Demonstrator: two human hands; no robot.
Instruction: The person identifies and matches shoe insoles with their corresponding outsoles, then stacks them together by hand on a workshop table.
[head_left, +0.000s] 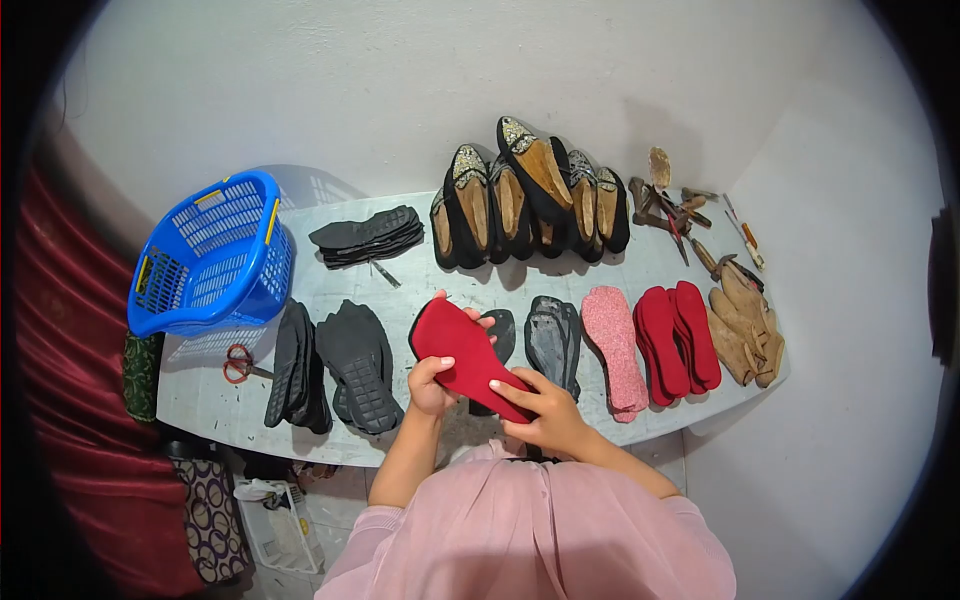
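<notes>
A red sole-shaped piece (455, 350) with a dark edge at its wide end is held up above the table's front part. My left hand (437, 378) grips its left side, thumb on top and fingertips showing past the far edge. My right hand (540, 412) is closed on the narrow end, thumb and fingers on the red face. Partly hidden behind the piece lies a dark sole (503, 335). Just right of it is a stack of grey-black soles (553, 345), then a pink speckled stack (614, 350) and red padded soles (661, 345).
Black shoes (470, 200) with glittery toes stand at the back. A blue basket (215, 262), scissors (240, 364) and black soles (360, 365) are on the left. Hand tools (690, 212) and brown shoe forms (740, 325) lie on the right. The table (430, 450) meets a wall.
</notes>
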